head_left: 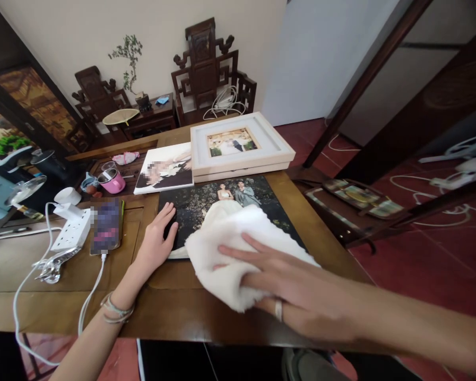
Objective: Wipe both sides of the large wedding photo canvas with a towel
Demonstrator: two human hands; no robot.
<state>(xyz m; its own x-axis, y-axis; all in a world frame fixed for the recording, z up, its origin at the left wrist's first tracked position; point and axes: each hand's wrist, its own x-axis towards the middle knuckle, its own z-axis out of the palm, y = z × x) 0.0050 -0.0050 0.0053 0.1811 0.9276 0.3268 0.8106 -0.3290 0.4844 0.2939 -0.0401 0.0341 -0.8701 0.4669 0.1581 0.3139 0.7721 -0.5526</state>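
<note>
A dark wedding photo panel (190, 206) lies flat on the wooden table, its lower right part covered by a white fluffy cloth (230, 248). My right hand (269, 275) presses on that cloth, with some fingers spread over it and others tucked into its folds. At the panel's left edge rests my left hand (161, 230), fingers stretched out and holding nothing. Behind the panel sit a pale box with a framed photo on its lid (275, 140) and a smaller photo print (166, 177).
Left on the table (162, 312) are a phone (107, 227) on a charging cable, a white power strip (73, 230), a pink cup (113, 182) and a dark kettle (51, 166). Carved wooden chairs (204, 69) stand beyond. A dark wooden frame (365, 116) rises at right.
</note>
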